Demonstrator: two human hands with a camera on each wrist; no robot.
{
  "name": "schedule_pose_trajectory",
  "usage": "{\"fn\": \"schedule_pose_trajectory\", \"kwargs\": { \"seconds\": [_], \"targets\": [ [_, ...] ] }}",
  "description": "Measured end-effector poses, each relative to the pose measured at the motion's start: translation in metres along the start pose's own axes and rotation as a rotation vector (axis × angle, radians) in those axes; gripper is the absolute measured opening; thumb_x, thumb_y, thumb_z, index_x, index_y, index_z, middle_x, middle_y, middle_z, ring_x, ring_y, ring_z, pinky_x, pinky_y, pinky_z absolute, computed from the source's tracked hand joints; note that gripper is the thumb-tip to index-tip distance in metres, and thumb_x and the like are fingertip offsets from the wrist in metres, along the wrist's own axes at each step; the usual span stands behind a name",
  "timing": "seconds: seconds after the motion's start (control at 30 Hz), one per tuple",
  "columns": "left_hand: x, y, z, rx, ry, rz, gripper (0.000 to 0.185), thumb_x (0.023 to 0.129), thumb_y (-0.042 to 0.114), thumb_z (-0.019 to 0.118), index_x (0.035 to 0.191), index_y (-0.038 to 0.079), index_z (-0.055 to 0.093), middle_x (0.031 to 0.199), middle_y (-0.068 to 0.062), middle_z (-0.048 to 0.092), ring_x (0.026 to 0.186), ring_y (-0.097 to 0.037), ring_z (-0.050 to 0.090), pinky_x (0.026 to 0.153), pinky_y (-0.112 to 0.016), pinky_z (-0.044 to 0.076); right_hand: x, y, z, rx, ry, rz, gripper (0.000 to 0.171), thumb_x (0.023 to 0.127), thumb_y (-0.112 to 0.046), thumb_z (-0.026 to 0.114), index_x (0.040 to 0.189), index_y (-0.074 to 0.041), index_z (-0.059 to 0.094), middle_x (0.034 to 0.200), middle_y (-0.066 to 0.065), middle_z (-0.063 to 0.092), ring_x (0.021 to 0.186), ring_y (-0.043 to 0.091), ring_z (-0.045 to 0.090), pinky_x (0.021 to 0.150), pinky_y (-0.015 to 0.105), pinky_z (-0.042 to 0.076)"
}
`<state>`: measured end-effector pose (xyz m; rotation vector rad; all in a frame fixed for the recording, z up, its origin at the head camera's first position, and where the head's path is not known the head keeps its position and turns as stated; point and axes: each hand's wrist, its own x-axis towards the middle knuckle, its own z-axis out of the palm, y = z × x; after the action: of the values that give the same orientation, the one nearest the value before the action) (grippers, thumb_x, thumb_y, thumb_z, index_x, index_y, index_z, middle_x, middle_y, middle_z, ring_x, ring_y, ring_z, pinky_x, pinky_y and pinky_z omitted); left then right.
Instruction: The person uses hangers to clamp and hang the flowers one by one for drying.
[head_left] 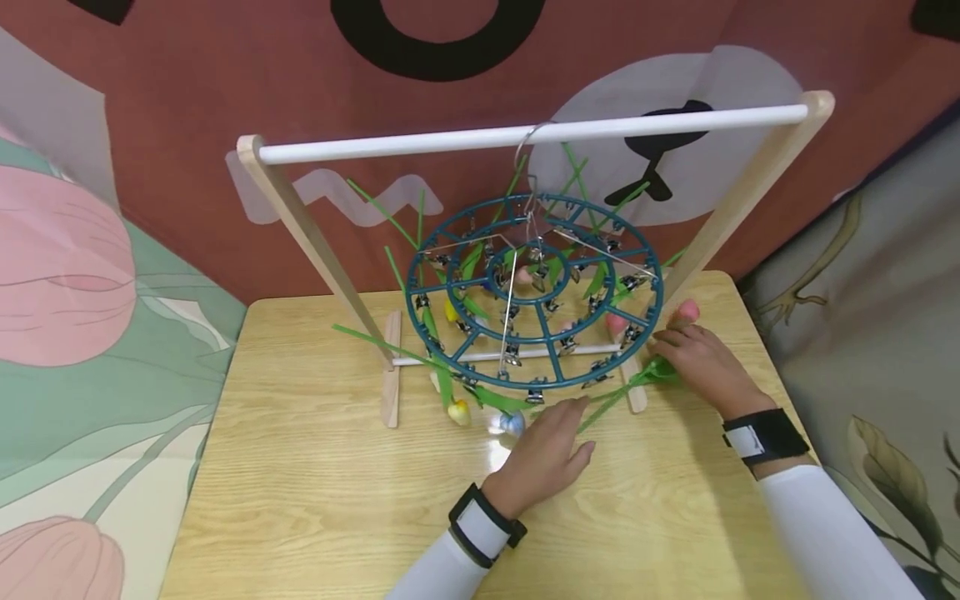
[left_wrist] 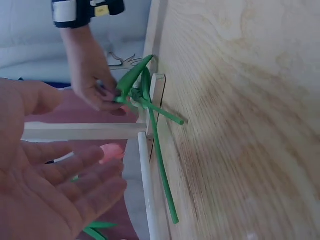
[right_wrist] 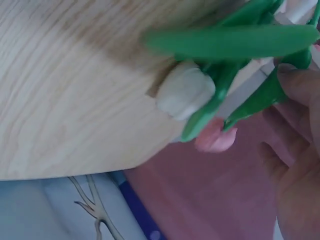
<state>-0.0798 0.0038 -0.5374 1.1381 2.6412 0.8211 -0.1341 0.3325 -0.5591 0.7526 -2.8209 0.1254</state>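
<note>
Tulip stem (head_left: 611, 400), lying on the tabletop (head_left: 315, 500) under the clip hanger (head_left: 534, 292), is being pinched by the right hand (head_left: 693, 358) while the left hand (head_left: 543, 454) is hovering loose-fingered, so tugging is risking snagging the hanger's clips.

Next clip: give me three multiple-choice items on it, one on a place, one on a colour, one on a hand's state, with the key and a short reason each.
1. Where does the round clip hanger hang?
A. from the white rail
B. flat on the table
C. on the wall

2. What colour is the clip hanger?
A. red
B. teal
C. white

3. What is the right hand doing?
A. lying flat and idle
B. gripping the rail
C. pinching a green stem

Key: 1 A, its hook sits over the white rail; 2 B, the ring is teal; 3 C, fingers hold the green stem by the rack's foot, while the left hand stays open.
</note>
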Motion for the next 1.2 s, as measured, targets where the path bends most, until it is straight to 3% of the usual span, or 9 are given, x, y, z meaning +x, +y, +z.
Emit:
{"fn": "schedule_pose_trajectory", "kwargs": {
  "seconds": [0.2,0.47,0.67,0.77,0.87,0.97,1.0,1.1,1.2],
  "targets": [
    [0.012,0.002,0.010,0.166,0.031,0.004,0.063,0.104,0.032,0.062,0.154,0.000,0.042,0.147,-0.013,0.057,0.132,-0.025,0.059,0.110,-0.034,0.052,0.001,-0.013,-0.015,0.005,0.022,-0.022,0.029,0.081,0.016,0.068,0.102,-0.003,0.071,0.103,0.018,0.072,0.109,0.043,0.064,0.101,0.061,0.051],
    [0.022,0.001,0.010,0.424,0.183,0.031,0.044,0.099,0.023,0.064,0.138,0.004,0.061,0.132,-0.008,0.062,0.116,-0.022,0.061,0.085,-0.031,0.061,0.004,-0.036,-0.030,0.013,0.053,-0.037,0.032,0.080,0.021,0.065,0.100,-0.004,0.070,0.094,0.013,0.070,0.090,0.035,0.064,0.088,0.054,0.055],
    [0.031,-0.001,0.009,0.536,0.178,0.041,0.031,0.099,0.018,0.063,0.128,0.010,0.068,0.136,-0.010,0.058,0.124,-0.026,0.056,0.061,-0.021,0.059,0.003,-0.050,-0.038,0.003,0.022,-0.020,0.037,0.079,0.018,0.071,0.106,-0.007,0.071,0.096,0.011,0.070,0.089,0.031,0.066,0.078,0.051,0.058],
    [0.037,-0.002,0.008,0.588,0.169,0.048,0.028,0.097,0.013,0.068,0.125,0.015,0.070,0.137,-0.009,0.059,0.128,-0.029,0.055,0.062,-0.021,0.059,0.003,-0.057,-0.042,0.012,0.017,-0.011,0.037,0.079,0.017,0.073,0.106,-0.009,0.071,0.095,0.009,0.070,0.088,0.030,0.067,0.075,0.050,0.057],
    [0.043,-0.004,0.007,0.628,0.172,0.071,0.029,0.094,0.010,0.071,0.121,0.020,0.073,0.135,-0.006,0.062,0.133,-0.030,0.054,0.092,-0.034,0.060,0.003,-0.063,-0.045,0.016,0.027,-0.021,0.037,0.079,0.015,0.073,0.108,-0.009,0.071,0.094,0.009,0.070,0.087,0.029,0.067,0.071,0.047,0.056],
    [0.045,-0.006,0.004,0.647,0.183,0.087,0.027,0.095,0.012,0.071,0.120,0.023,0.074,0.133,-0.003,0.065,0.133,-0.028,0.056,0.105,-0.040,0.055,0.003,-0.068,-0.047,0.022,0.047,-0.038,0.037,0.080,0.012,0.075,0.111,-0.008,0.071,0.094,0.009,0.070,0.086,0.029,0.067,0.068,0.045,0.056],
    [0.045,-0.006,0.003,0.635,0.181,0.086,0.027,0.095,0.012,0.071,0.120,0.023,0.074,0.132,-0.002,0.065,0.131,-0.027,0.058,0.103,-0.041,0.057,0.003,-0.069,-0.048,0.025,0.053,-0.044,0.038,0.079,0.011,0.076,0.113,-0.007,0.071,0.095,0.009,0.071,0.085,0.029,0.067,0.067,0.045,0.056],
    [0.043,-0.004,0.000,0.583,0.167,0.073,0.028,0.096,0.010,0.070,0.120,0.023,0.075,0.130,0.000,0.065,0.124,-0.026,0.063,0.073,-0.029,0.064,0.001,-0.069,-0.049,0.046,0.074,-0.051,0.041,0.080,0.007,0.078,0.119,-0.004,0.070,0.094,0.010,0.072,0.085,0.029,0.068,0.067,0.045,0.056],
    [0.041,-0.002,-0.001,0.506,0.139,0.062,0.029,0.092,0.005,0.070,0.116,0.021,0.076,0.126,0.002,0.066,0.119,-0.023,0.064,0.070,-0.027,0.062,-0.002,-0.067,-0.049,0.088,0.093,-0.049,0.046,0.077,0.005,0.082,0.121,0.000,0.070,0.096,0.013,0.074,0.088,0.032,0.069,0.074,0.048,0.058]
  ]
}}
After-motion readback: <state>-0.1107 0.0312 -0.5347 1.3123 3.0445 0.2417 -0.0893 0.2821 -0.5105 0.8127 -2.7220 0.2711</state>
